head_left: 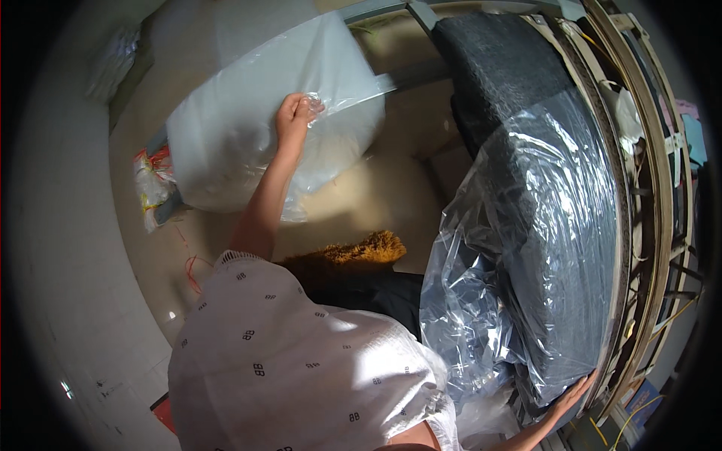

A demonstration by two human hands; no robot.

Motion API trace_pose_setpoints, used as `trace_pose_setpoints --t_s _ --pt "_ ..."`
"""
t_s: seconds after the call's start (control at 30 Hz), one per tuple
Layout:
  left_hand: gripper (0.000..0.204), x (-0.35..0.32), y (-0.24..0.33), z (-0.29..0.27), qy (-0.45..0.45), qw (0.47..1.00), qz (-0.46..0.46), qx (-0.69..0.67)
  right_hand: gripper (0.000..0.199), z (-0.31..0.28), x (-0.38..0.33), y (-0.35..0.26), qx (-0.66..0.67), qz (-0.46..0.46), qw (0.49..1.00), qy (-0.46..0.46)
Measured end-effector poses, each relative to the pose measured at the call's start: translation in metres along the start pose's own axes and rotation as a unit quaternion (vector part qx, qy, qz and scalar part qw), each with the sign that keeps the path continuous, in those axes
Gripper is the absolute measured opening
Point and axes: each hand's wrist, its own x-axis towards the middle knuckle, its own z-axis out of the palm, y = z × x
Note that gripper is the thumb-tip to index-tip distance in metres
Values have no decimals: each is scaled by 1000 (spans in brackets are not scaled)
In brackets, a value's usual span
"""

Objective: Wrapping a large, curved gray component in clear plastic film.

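Note:
My left hand (295,119) reaches forward with its fingers closed on a clear plastic bag (331,96). Under it is a broad, whitish stack of plastic bags (226,128). At the lower right, my right hand (575,392) lies against the near end of a dark, fabric-like pile (500,68), its fingers stretched out. Clear plastic film (556,203) covers much of that pile and hangs in crumpled folds down its left side. What the pile consists of beneath the film is hard to make out.
A long frame with slats and rails (654,188) runs along the right. Tied plastic packets with red string (154,184) sit by the bag stack's left edge. Brown fluffy material (368,248) lies before me. A pale wall (68,263) stands at left.

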Motion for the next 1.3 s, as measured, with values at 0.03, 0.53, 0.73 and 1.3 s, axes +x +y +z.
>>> trace_pose_setpoints --t_s 0.03,0.53,0.73,1.3 --pt "10 -2 14 0 51 992 -77 -84 48 0 2 -13 30 50 998 16" --pt "23 -276 215 127 -713 569 -86 -400 52 155 15 -466 408 -103 832 -361" --pt "21 -210 263 70 -699 674 123 -205 26 117 4 -476 447 -87 778 -433" --pt "15 -176 205 79 -419 860 234 170 25 66 22 -414 529 -108 773 -334"
